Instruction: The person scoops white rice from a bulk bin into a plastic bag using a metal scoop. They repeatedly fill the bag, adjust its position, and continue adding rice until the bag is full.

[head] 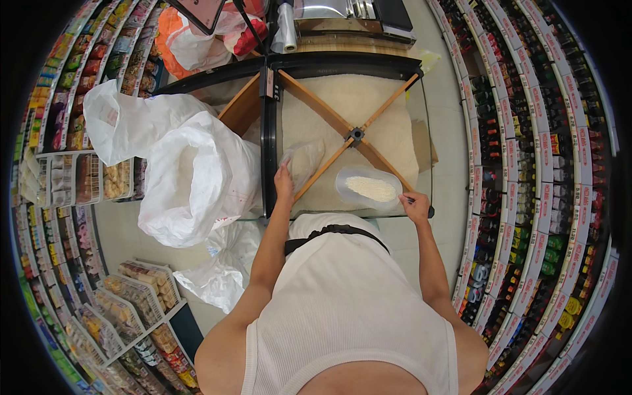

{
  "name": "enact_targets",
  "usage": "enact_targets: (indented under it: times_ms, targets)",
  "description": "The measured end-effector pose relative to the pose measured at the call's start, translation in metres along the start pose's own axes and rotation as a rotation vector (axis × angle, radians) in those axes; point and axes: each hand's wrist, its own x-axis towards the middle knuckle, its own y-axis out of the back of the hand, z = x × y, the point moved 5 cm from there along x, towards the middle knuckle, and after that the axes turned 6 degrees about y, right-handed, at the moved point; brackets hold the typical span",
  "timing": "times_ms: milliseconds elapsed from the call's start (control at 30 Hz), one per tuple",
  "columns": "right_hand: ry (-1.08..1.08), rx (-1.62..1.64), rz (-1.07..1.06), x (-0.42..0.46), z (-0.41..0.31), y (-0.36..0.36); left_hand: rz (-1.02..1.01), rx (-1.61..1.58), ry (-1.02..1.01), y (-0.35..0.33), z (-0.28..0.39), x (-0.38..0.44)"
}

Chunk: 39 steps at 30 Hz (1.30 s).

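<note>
My left hand (pixel 284 181) holds the edge of a clear plastic bag (pixel 308 157), which spreads over the near left part of a glass-sided bin. Pale rice (pixel 316 111) lies in that bin, under a wooden cross divider (pixel 316 101) with a black hub. At the bin's near right corner my right hand (pixel 415 205) grips the dark handle of a translucent plastic scoop (pixel 345 190). White rice grains (pixel 371 188) lie in the scoop. Whether the bag contains anything cannot be told.
Large white woven sacks (pixel 222 163) stand open at the left, against the bin's black frame (pixel 269 163). A plastic bag roll (pixel 290 29) lies beyond. Stocked shelves (pixel 538 197) line the right side; wire baskets (pixel 133 296) of packets stand at lower left.
</note>
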Motion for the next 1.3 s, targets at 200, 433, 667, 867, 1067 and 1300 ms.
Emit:
enact_targets:
  times_ms: [200,433,667,867,1067,1300]
  targets:
    - [0.108,-0.1,-0.02,0.028,-0.04,0.006,0.062,0.07,-0.031,0.002,-0.002,0.005]
    - [0.276,-0.349,-0.189,0.088,-0.132,-0.045,0.039,0.064,-0.074,0.006,0.009,-0.001]
    - [0.364,-0.62,-0.394,0.126,-0.233,-0.115,0.059,0.015,-0.084,-0.008,0.027,-0.019]
    - [0.298,-0.775,-0.49,0.138,-0.257,-0.156,0.049,0.02,-0.047,-0.011,0.033,-0.023]
    - [0.128,-0.581,-0.387,0.112,-0.222,-0.073,0.035,-0.02,-0.071,0.001,0.019,-0.017]
    - [-0.029,-0.546,-0.216,0.037,-0.098,0.0,0.06,0.021,-0.046,0.012,-0.014,0.006]
